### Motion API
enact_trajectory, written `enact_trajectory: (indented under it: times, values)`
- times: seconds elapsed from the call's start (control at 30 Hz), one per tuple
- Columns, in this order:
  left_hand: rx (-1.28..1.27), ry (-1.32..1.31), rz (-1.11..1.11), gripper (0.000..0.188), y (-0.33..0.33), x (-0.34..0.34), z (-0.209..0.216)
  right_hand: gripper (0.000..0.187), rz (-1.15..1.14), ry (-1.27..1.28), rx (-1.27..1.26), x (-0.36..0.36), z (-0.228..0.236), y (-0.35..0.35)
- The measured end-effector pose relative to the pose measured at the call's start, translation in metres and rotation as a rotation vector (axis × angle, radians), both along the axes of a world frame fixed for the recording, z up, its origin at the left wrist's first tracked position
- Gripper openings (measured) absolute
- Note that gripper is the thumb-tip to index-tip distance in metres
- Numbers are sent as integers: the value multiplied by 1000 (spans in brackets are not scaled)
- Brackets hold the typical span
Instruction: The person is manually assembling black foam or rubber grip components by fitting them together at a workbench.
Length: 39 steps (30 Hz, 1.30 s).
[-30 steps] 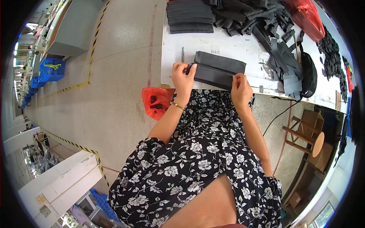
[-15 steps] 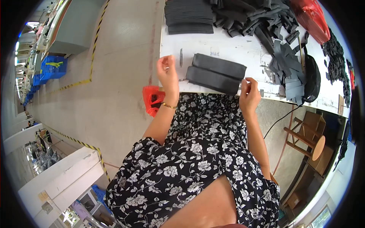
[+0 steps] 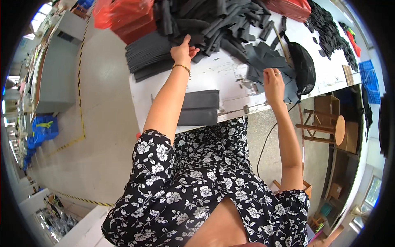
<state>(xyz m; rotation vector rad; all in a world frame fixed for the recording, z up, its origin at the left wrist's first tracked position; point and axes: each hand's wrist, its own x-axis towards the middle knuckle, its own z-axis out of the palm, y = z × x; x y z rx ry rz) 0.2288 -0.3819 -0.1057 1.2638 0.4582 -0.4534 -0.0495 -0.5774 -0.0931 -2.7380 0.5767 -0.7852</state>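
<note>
My left hand (image 3: 184,52) reaches over the far part of the white table, its fingers apart, with no thing seen in them. It is between a neat stack of black fabric strips (image 3: 146,53) and a heap of loose black strips (image 3: 222,26). At the right, my right hand (image 3: 274,84) has its fingers drawn together at the near side of a pile of flat dark grey pieces (image 3: 265,57). Whatever the fingertips hold is too small to make out. Two flat black panels (image 3: 200,108) lie side by side near the front edge, partly behind my left forearm.
Red plastic bags stand at the far left (image 3: 131,18) and far right (image 3: 290,8) of the white table (image 3: 230,92). Beside the grey pieces lies a black mesh item (image 3: 303,68) with a cord hanging down. A wooden stool (image 3: 329,127) is at the lower right.
My left hand has moved away from the two panels to the far strips. My right hand has left the panels' right end for the grey pile. The view has shifted right.
</note>
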Motion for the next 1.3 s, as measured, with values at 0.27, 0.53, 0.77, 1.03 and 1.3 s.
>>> enact_trajectory:
  times: [0.27, 0.53, 0.77, 1.03, 1.3]
  values:
    - [-292, 23, -72, 17, 20, -29, -6, 21, 29, 164, -434, 37, -43, -31]
    - [-336, -173, -155, 18, 66, -91, 15, 10, 286, 520, -565, 16, -22, -21]
    - [-639, -148, -266, 28, 66, -123, 42, 27, 246, -219, -330, 8, 62, 33]
    - [-695, -152, -398, 32, 80, -172, 74, 31, 566, -269, 196, 21, 97, 140]
    - [-773, -234, -319, 30, 120, -148, 93, 21, 465, -208, 586, 9, 103, 130]
